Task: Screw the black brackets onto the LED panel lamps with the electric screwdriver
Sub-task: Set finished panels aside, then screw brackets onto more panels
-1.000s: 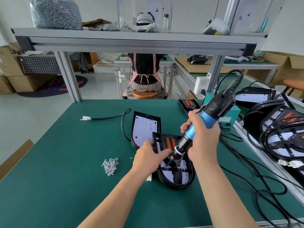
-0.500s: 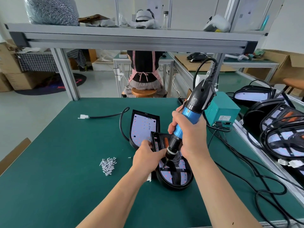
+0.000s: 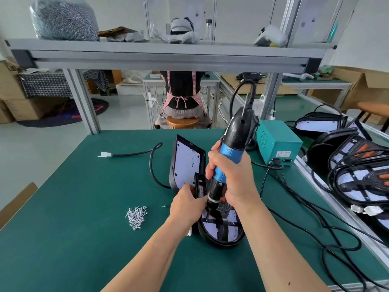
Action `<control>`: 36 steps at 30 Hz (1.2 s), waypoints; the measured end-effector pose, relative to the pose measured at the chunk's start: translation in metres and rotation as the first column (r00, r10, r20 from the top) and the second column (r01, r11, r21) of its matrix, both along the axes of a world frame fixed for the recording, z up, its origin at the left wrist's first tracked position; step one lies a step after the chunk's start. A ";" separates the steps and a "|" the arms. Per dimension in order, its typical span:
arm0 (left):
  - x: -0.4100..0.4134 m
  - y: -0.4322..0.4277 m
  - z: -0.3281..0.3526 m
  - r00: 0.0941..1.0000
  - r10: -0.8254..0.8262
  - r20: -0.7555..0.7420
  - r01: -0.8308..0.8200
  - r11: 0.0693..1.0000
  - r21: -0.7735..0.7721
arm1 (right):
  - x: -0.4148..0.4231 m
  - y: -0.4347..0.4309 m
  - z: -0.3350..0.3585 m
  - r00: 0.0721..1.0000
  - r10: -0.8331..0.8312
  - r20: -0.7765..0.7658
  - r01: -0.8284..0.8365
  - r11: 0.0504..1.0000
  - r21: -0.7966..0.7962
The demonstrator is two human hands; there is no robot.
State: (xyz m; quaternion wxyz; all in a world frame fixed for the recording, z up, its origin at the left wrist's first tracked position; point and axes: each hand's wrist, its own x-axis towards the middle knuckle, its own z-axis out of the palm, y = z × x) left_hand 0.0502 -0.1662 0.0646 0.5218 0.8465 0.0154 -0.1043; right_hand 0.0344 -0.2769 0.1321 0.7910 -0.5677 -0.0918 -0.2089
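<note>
After swinging the electric screwdriver (image 3: 231,152) upright from rightward lean, grips it in curled right hand (image 3: 237,180), bit down at black bracket (image 3: 200,185) pinched by left hand (image 3: 185,207) on near LED panel lamp (image 3: 221,239); fastening judged begun.

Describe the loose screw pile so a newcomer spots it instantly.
Start at the green table. Left of the left hand, a small heap of silvery screws lies on the bare surface. Unlike the bagged screws on the upper shelf, it is loose, unbagged and far smaller.
</note>
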 end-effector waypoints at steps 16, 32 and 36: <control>-0.019 -0.008 -0.004 0.983 -0.105 0.148 0.090 0.990 0.107 | -0.010 -0.057 0.016 0.997 -0.049 0.054 0.012 0.843 0.537; 0.023 0.097 -0.010 0.969 -0.143 0.202 0.014 0.846 0.533 | -0.010 -0.081 -0.045 0.977 -0.102 -0.188 0.211 0.608 0.765; 0.029 0.097 -0.015 0.942 -0.191 0.275 0.012 0.840 0.543 | -0.009 -0.075 -0.038 0.974 -0.113 -0.198 0.225 0.614 0.757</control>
